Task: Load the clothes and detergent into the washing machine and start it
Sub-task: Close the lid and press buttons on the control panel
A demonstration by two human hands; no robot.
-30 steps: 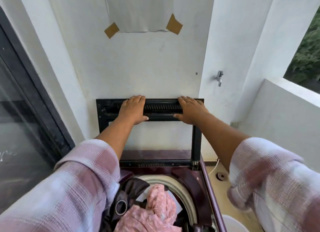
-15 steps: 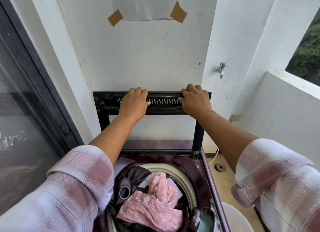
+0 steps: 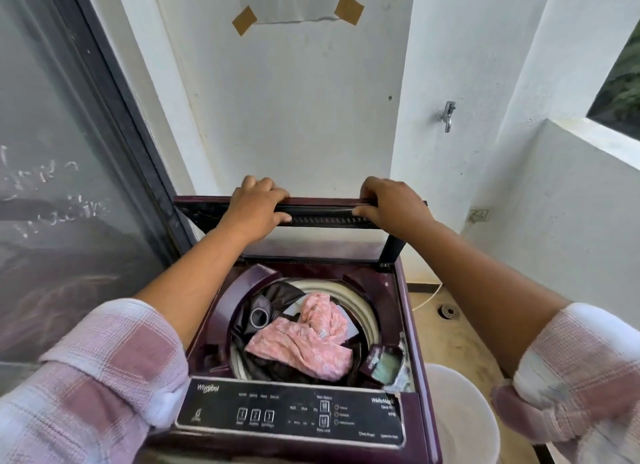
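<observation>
Lowered, apparently halfway, lid [image 3: 322, 216] gripped by left hand [image 3: 254, 209] and right hand [image 3: 389, 205].

Pink and dark clothes [image 3: 304, 339] fill open maroon washing machine [image 3: 294, 418].

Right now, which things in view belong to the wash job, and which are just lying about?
Job:
left hand and right hand, gripping the lid
pink garment in the drum
control panel

Lying about:
wall tap
white bucket
floor drain
taped paper

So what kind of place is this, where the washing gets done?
Probably a small laundry balcony: a top-loading washing machine stands by a white wall with a water tap, beside a low parapet open to trees.
</observation>
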